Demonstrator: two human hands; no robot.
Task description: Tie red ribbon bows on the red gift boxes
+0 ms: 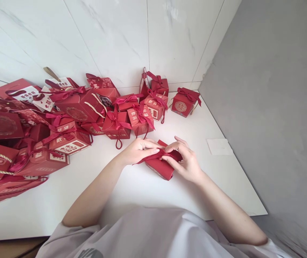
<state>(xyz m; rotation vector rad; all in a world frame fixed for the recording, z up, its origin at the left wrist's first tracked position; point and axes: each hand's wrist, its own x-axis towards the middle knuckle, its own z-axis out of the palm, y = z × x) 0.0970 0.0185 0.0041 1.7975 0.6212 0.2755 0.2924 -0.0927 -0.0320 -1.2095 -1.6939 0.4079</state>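
Observation:
A red gift box (161,167) lies on the white table (132,190) in front of me, with a dark red ribbon (148,157) across its top. My left hand (140,150) comes in from the left, its fingers closed on the ribbon over the box. From the right, my right hand (183,157) pinches the ribbon near the middle of the box, thumb and forefinger close together. The two hands are nearly touching. Part of the box top and the ribbon's middle are hidden behind my fingers.
Many red boxes with ribbon bows crowd the left and back; one bow-tied box (117,123) stands just beyond my left hand. Another box (183,104) sits apart at the back right. A white paper piece (219,147) lies near the right edge. A tiled wall (121,39) rises behind.

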